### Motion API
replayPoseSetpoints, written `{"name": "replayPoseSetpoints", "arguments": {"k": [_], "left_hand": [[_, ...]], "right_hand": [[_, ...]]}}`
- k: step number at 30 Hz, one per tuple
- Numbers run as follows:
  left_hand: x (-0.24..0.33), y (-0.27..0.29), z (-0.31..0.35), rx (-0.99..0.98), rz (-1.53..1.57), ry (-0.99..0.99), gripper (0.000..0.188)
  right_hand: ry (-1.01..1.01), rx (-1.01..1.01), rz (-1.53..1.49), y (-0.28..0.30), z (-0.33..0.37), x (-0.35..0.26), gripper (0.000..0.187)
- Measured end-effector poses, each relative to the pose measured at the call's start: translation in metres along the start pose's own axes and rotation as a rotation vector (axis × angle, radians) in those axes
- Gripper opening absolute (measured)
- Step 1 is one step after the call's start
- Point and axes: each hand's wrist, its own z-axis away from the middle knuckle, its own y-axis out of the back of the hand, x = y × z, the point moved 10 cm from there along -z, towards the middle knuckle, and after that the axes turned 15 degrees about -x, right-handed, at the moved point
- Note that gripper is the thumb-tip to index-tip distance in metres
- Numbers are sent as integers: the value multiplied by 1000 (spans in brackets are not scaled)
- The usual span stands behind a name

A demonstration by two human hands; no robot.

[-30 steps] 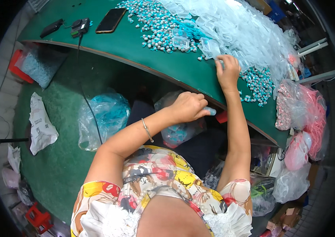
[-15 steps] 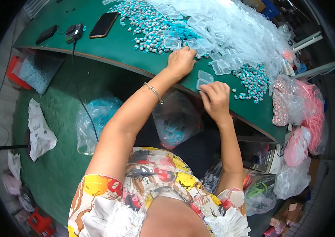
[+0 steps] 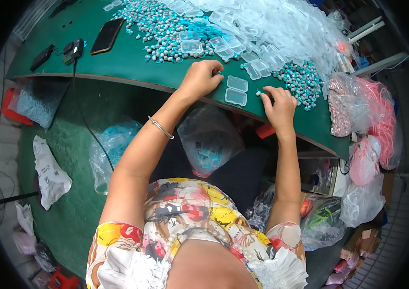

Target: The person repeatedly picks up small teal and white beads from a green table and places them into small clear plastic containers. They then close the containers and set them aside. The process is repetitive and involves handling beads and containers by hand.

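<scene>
An open clear plastic case [image 3: 237, 90], its lid and base laid flat, rests on the green tabletop between my two hands. My left hand [image 3: 200, 80] is pinched left of the case, with a trace of teal at its fingertips; most of what it grips is hidden. To the case's right, my right hand [image 3: 280, 109] holds a small grey-and-teal plug-like piece [image 3: 258, 93] between thumb and forefinger. Similar pieces lie in a small pile [image 3: 305, 83] beyond my right hand and in a larger heap [image 3: 161, 29] beyond my left.
A big mound of clear cases [image 3: 291, 33] covers the far side of the green table [image 3: 118, 65]. At the left lie a phone [image 3: 106, 36] and a small black device [image 3: 73, 51] with a cable. Bags of pink cords [image 3: 382, 123] hang at the right edge; a plastic bag [image 3: 209, 139] sits below.
The open case now lies on the table, released by my right hand. My left hand has drawn back from the heap, and my right now holds a small piece. The view has shifted slightly.
</scene>
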Motion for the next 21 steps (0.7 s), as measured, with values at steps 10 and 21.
{"name": "replayPoseSetpoints", "arguments": {"k": [10,21], "left_hand": [[28,-19,30,-82,170,-128,16],[47,-29,36,-13,-199,-236,15]], "right_hand": [[-104,-76,-469,-16,-11,-1,11],[152,-128,-129,-14,-9,-68,7]]}}
